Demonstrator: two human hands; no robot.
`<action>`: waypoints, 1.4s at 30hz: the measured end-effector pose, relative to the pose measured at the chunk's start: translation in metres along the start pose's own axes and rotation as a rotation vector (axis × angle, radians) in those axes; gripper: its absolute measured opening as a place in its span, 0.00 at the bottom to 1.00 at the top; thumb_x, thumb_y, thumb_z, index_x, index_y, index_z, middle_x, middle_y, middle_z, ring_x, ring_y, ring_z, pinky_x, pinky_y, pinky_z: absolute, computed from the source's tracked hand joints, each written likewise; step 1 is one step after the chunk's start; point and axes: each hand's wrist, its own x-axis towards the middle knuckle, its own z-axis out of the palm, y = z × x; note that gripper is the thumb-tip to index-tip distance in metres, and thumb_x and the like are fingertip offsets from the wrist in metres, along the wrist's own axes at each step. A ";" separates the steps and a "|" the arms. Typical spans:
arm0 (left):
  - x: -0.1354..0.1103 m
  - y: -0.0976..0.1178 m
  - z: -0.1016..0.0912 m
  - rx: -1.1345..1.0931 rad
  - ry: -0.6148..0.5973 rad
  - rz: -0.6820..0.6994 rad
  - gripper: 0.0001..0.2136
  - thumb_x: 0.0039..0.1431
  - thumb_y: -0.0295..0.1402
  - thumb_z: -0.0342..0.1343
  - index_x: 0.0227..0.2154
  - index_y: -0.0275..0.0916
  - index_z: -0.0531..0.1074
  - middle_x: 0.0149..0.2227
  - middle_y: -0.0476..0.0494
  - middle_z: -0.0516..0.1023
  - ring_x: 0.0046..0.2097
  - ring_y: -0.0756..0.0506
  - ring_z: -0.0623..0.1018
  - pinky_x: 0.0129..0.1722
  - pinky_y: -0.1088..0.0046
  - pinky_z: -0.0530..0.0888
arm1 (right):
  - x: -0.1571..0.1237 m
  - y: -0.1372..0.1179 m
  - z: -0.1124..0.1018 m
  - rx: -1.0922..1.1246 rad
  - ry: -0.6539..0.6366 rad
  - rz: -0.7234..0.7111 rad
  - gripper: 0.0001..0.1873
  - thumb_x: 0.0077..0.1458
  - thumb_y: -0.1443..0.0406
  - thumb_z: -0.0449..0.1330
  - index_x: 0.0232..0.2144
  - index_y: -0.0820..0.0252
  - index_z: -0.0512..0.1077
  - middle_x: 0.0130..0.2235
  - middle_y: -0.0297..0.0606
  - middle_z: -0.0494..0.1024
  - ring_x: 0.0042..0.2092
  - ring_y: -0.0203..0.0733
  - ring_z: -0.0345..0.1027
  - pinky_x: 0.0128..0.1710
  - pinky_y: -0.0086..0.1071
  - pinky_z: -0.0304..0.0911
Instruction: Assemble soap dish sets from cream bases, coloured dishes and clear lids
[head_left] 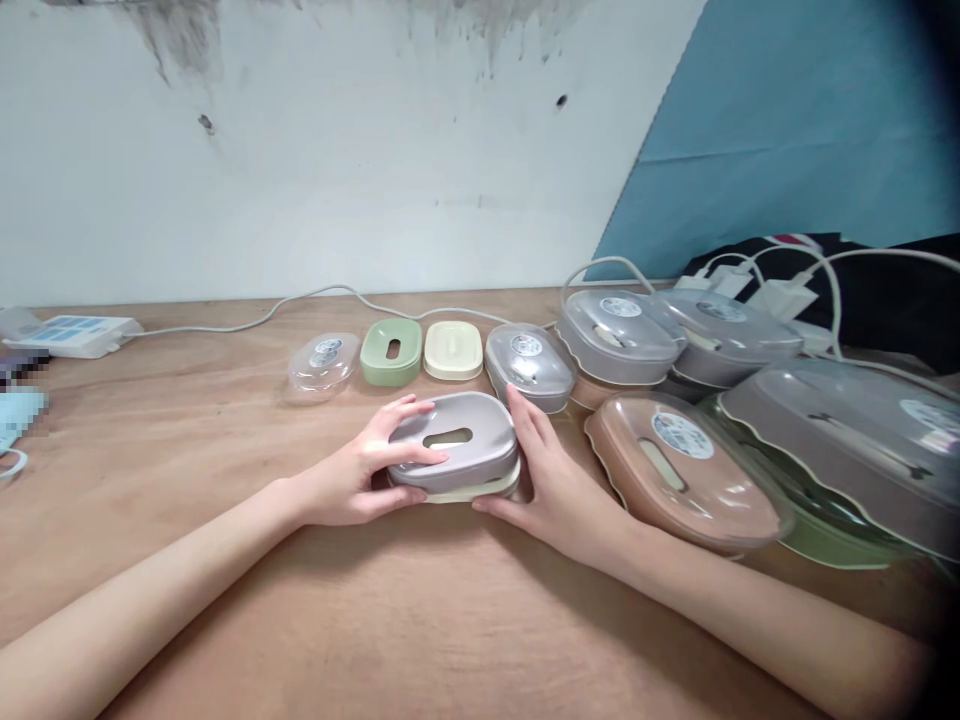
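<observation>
While left grip (379, 462) and right grip (546, 470) clasp it, the slotted box (486, 435) looks grey over cream.

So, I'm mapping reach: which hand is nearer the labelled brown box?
Right hand, just left of the brown box; the left hand is farther left, across the gray box.

Could read no wording, brand or number. Logged oval labels, print too small or blurred to decipher: on clear lid (319, 378), towards back edge of worktop (187, 440); on small grey box (534, 385), further right along it; on two grey boxes (626, 350) beyond; on peach box (709, 490) and large grey box (817, 432), towards right edge. Noted blue panels (66, 328) on white unit (112, 333), towards back left corner, likewise illegible.
</observation>
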 end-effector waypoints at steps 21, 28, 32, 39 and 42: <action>-0.002 -0.037 -0.026 0.530 0.543 -0.351 0.22 0.60 0.36 0.50 0.56 0.40 0.59 0.62 0.34 0.54 0.64 0.34 0.51 0.60 0.48 0.52 | -0.002 -0.004 -0.005 -0.184 -0.088 -0.054 0.26 0.52 0.59 0.59 0.51 0.61 0.57 0.62 0.56 0.50 0.59 0.55 0.58 0.53 0.48 0.61; -0.015 -0.071 -0.035 0.583 0.331 -0.767 0.24 0.57 0.42 0.52 0.55 0.40 0.63 0.61 0.33 0.58 0.63 0.29 0.54 0.57 0.45 0.57 | -0.002 -0.004 -0.005 -0.164 -0.070 -0.069 0.26 0.52 0.59 0.59 0.51 0.58 0.57 0.62 0.55 0.52 0.58 0.57 0.59 0.52 0.51 0.62; -0.012 -0.064 -0.032 0.565 0.403 -0.796 0.21 0.54 0.43 0.55 0.49 0.41 0.69 0.57 0.36 0.62 0.60 0.31 0.58 0.58 0.49 0.58 | -0.001 -0.005 -0.005 -0.173 -0.071 -0.069 0.25 0.52 0.59 0.58 0.51 0.59 0.57 0.62 0.56 0.52 0.58 0.57 0.59 0.52 0.51 0.62; -0.012 -0.066 -0.036 0.457 0.509 -0.887 0.24 0.51 0.46 0.58 0.51 0.44 0.67 0.54 0.37 0.63 0.56 0.34 0.67 0.54 0.56 0.66 | -0.001 -0.006 -0.006 -0.179 -0.070 -0.060 0.25 0.52 0.59 0.58 0.51 0.57 0.58 0.62 0.54 0.52 0.58 0.57 0.60 0.51 0.51 0.63; -0.011 -0.066 -0.039 0.450 0.548 -0.915 0.23 0.50 0.47 0.58 0.48 0.42 0.70 0.50 0.38 0.67 0.53 0.36 0.70 0.54 0.58 0.66 | -0.001 -0.006 -0.006 -0.188 -0.082 -0.059 0.25 0.52 0.59 0.58 0.51 0.59 0.57 0.62 0.56 0.52 0.58 0.57 0.59 0.52 0.51 0.62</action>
